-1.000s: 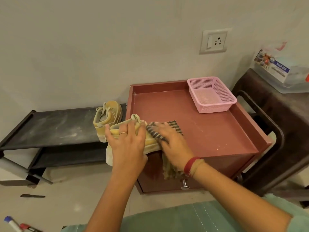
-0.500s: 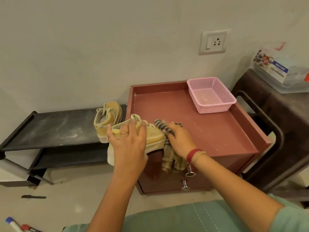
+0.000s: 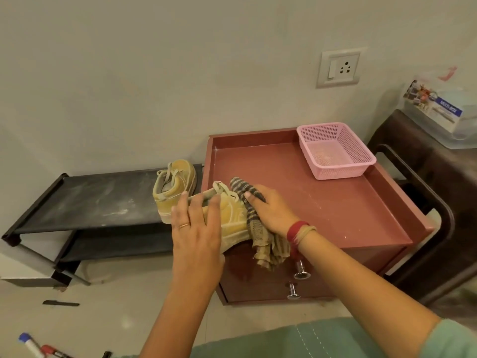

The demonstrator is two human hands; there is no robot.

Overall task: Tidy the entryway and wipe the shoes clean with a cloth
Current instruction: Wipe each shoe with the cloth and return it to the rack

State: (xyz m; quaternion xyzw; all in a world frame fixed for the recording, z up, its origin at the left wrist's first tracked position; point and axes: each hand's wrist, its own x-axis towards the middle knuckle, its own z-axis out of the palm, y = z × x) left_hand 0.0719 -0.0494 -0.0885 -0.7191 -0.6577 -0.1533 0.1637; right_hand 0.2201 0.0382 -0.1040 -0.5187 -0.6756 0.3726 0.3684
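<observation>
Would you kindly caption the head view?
Left hand steadies a yellow shoe while right hand wipes it with a striped cloth.

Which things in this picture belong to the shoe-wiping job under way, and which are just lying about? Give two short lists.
In use:
left hand, holding the yellow shoe
right hand, pressing the striped cloth to it
second yellow shoe, on the black rack

Lying about:
pink basket on the red cabinet
markers on the floor
boxed container

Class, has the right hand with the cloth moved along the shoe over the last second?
Yes. The right hand pulled toward the cabinet's front edge, then slid back up.
</observation>
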